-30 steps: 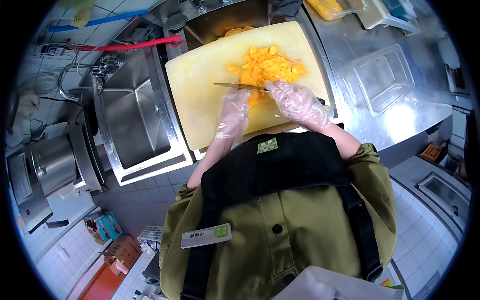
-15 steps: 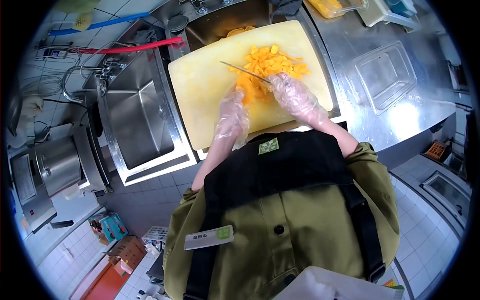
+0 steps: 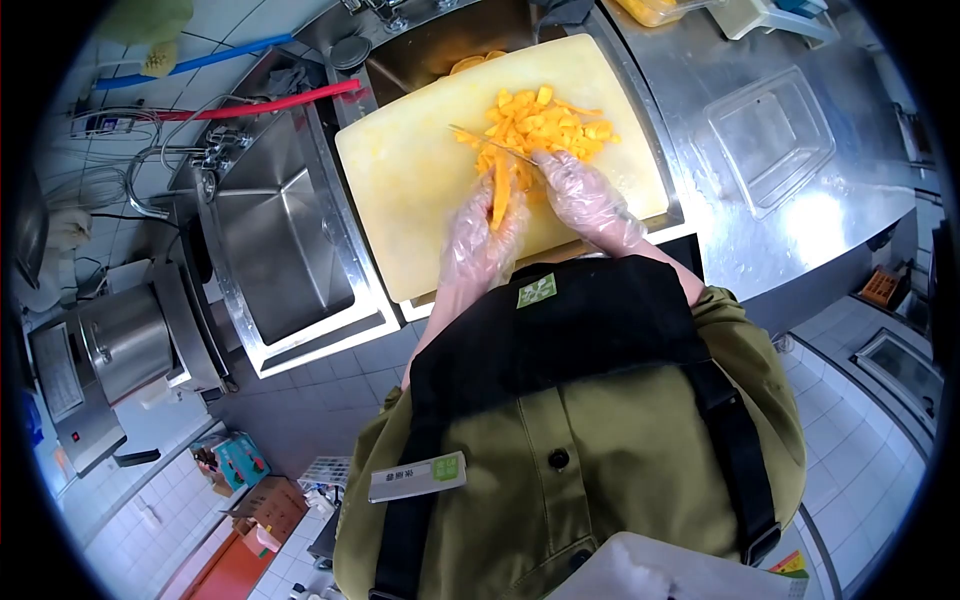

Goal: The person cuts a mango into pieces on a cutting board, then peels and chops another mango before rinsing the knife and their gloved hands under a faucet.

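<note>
The step in hand seems to be slicing: the gloved left hand (image 3: 483,238) is closed around a long orange fruit strip (image 3: 500,195) on the pale yellow plastic cutting board (image 3: 400,190). The gloved right hand (image 3: 585,200) grips a thin steel knife (image 3: 490,145), pointing to 10 o'clock. The next cut needs the fingers kept clear. The knife handle is hidden, and the glove blurs the fingertips.

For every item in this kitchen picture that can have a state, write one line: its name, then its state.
mango strip: uncut, held by left hand
knife: gripped by right hand, blade over the fruit
diced mango: cut, piled on cutting board
clear container: open, empty
left sink: empty, dry-looking
</note>
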The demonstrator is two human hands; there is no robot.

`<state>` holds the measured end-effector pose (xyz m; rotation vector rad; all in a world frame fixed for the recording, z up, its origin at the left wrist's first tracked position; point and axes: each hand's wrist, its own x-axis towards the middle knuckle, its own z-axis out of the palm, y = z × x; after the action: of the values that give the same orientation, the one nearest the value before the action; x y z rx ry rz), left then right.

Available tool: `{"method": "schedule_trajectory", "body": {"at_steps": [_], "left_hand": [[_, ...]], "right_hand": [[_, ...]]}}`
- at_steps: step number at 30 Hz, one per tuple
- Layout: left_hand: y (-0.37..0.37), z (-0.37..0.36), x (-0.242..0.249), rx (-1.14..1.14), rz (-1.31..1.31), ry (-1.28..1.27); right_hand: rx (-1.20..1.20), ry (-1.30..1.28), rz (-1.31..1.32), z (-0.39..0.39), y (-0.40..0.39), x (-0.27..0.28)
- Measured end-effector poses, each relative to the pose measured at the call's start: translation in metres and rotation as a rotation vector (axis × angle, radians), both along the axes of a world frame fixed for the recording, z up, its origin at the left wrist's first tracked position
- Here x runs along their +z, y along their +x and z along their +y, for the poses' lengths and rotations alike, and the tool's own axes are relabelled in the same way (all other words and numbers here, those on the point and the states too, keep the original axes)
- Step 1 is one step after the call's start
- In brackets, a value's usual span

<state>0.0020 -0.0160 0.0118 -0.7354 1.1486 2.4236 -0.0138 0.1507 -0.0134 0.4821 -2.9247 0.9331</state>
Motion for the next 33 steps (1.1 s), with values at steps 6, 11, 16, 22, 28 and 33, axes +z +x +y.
{"method": "schedule_trajectory", "body": {"at_steps": [6, 11, 16, 22, 28, 33], "left_hand": [[-0.015, -0.003, -0.006, 0.17, -0.128, 0.392], [-0.03, 0.002, -0.003, 0.104, 0.112, 0.303], [-0.043, 0.002, 0.0, 0.197, 0.001, 0.383], [-0.056, 0.006, -0.015, 0.26, -0.018, 0.433], [-0.043, 0.015, -0.009, 0.293, -0.048, 0.49], [-0.04, 0.015, -0.016, 0.314, 0.002, 0.428]], "right_hand": [[0.134, -0.012, 0.244, -0.002, 0.014, 0.033], [0.197, -0.245, -0.064, -0.006, 0.013, 0.039], [0.299, -0.036, 0.068, -0.005, 0.014, 0.059], [0.373, 0.254, 0.2, -0.001, 0.011, 0.051], [0.303, 0.282, -0.053, -0.015, 0.014, 0.063], [0.3, 0.156, 0.162, -0.007, 0.009, 0.039]]}}
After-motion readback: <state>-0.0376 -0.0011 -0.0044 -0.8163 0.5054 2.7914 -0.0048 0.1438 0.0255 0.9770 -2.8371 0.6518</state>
